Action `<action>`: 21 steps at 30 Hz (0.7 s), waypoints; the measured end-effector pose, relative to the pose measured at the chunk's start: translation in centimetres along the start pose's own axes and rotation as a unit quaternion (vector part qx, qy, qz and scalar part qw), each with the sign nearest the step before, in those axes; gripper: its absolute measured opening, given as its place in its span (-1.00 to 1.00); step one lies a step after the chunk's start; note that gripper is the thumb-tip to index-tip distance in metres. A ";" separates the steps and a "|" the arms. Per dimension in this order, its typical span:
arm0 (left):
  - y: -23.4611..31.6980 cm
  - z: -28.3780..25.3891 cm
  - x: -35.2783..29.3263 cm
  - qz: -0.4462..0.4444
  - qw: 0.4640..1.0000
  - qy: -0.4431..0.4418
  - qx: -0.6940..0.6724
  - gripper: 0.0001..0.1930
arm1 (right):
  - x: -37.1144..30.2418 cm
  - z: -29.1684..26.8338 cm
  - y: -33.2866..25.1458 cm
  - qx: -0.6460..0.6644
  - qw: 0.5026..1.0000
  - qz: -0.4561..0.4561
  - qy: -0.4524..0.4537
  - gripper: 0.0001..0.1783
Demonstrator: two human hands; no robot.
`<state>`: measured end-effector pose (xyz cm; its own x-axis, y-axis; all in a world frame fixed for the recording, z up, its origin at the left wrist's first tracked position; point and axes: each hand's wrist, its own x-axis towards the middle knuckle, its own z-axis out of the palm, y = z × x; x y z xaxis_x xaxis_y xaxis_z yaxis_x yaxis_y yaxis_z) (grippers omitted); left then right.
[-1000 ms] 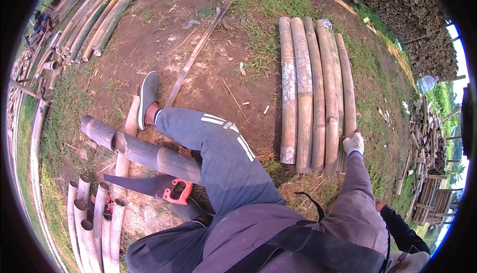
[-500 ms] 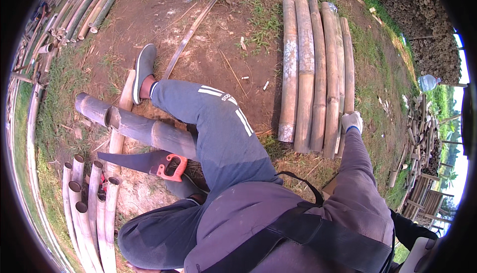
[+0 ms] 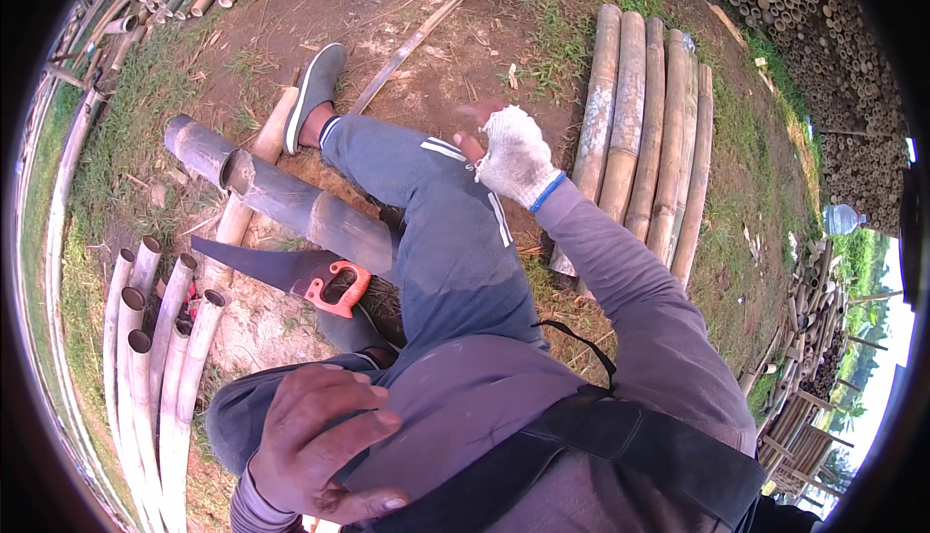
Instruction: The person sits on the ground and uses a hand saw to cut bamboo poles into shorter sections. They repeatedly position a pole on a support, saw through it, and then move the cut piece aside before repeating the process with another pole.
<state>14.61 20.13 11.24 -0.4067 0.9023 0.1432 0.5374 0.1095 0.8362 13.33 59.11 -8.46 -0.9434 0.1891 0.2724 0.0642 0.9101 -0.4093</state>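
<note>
Nearer you than the 1 red-handled handsaw (image 3: 281, 269), in the head view, your bare left hand (image 3: 318, 441) hangs with its fingers loosely spread and nothing seen in it. Beyond the saw and to its right, your white-gloved right hand (image 3: 513, 155) has its thumb and finger apart, blurred. Just past the saw, 1 thick dark bamboo length (image 3: 291, 199) lies across 1 paler pole (image 3: 235, 226). Left of the saw, 7 bamboo tubes (image 3: 142, 397) show open ends; well right of it lie 6 long poles (image 3: 666, 126) and, farther right, 1 clear bottle (image 3: 842, 220).
</note>
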 end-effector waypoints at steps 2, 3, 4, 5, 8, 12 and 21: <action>-0.5 1.1 2.6 0.044 0.993 -0.086 -0.072 -0.26 | 1.3 2.2 -4.1 -0.029 0.992 -0.056 -0.108 -0.52; -0.5 1.7 3.7 0.051 0.986 -0.119 -0.106 -0.21 | 1.6 3.5 -5.3 0.005 0.989 -0.095 -0.114 -0.51; -0.8 2.8 5.0 0.061 0.982 -0.107 -0.140 -0.20 | 1.6 4.7 -6.0 0.036 0.984 -0.128 -0.118 -0.50; -0.6 4.1 6.1 0.072 0.978 -0.094 -0.169 -0.18 | 1.6 6.0 -7.0 0.036 0.980 -0.127 -0.151 -0.59; 0.4 6.3 9.0 0.101 0.959 -0.096 -0.245 -0.16 | 1.2 8.0 -8.5 -0.051 0.957 -0.140 -0.250 -0.69; 1.7 7.6 11.9 0.189 0.922 -0.107 -0.321 -0.18 | 1.2 8.5 -9.2 -0.095 0.945 -0.171 -0.263 -0.68; 4.8 7.8 12.3 0.310 0.867 -0.015 -0.389 -0.52 | 0.7 9.5 -8.6 -0.113 0.944 -0.211 -0.229 -0.71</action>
<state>17.91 34.96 12.86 -0.1923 0.6993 0.6885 -0.0206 -0.7043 0.7096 9.04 47.95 -13.01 -0.9391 -0.3391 -0.0564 -0.3291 0.9342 -0.1378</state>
